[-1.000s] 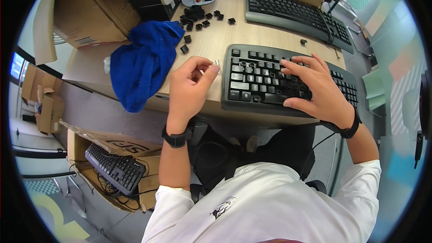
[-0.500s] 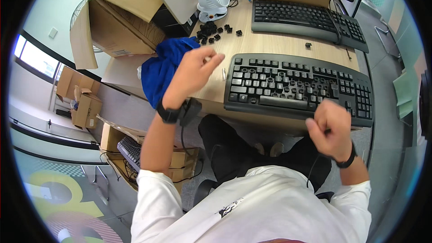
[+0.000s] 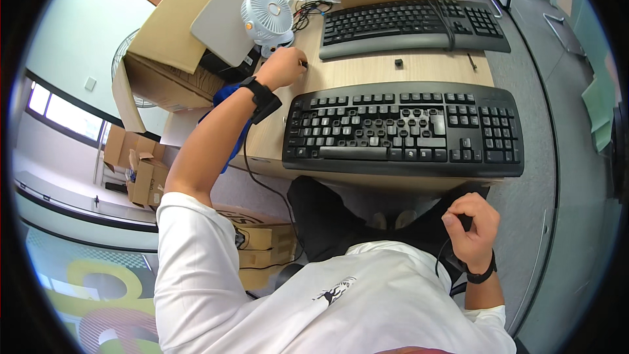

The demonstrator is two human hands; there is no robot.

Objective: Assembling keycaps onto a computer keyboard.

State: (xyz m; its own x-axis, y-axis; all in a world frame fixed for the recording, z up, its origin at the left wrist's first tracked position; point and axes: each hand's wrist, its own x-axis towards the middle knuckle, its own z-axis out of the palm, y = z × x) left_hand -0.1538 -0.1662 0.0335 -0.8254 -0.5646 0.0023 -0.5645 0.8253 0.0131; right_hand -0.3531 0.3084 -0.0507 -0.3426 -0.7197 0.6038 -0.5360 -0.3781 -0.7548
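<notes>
My left hand point(image 3: 282, 69) is at the back left of the desk, just in front of the white fan, with its fingers closed. A small black keycap point(image 3: 303, 63) shows at its fingertips, and the hand covers the spot where other loose keycaps lay. My right hand point(image 3: 473, 226) is curled closed above my right leg, in front of the desk edge. Something dark shows between its thumb and fingers, too unclear to name. Between the hands lies a black keyboard point(image 3: 386, 168) with several keycaps off in its middle, leaving square sockets bare.
A second black keyboard point(image 3: 386, 38) lies behind, its cable across it. One loose keycap point(image 3: 398, 63) sits between the keyboards. A white fan point(image 3: 267, 13), a laptop-like grey panel point(image 3: 226, 10), a blue cloth point(image 3: 234, 151) and an open cardboard box point(image 3: 154, 95) stand at the left.
My left hand has moved away to the back left, onto the loose keycaps. My right hand has drawn back from the keyboard's front edge toward my lap. The whole view has shifted.
</notes>
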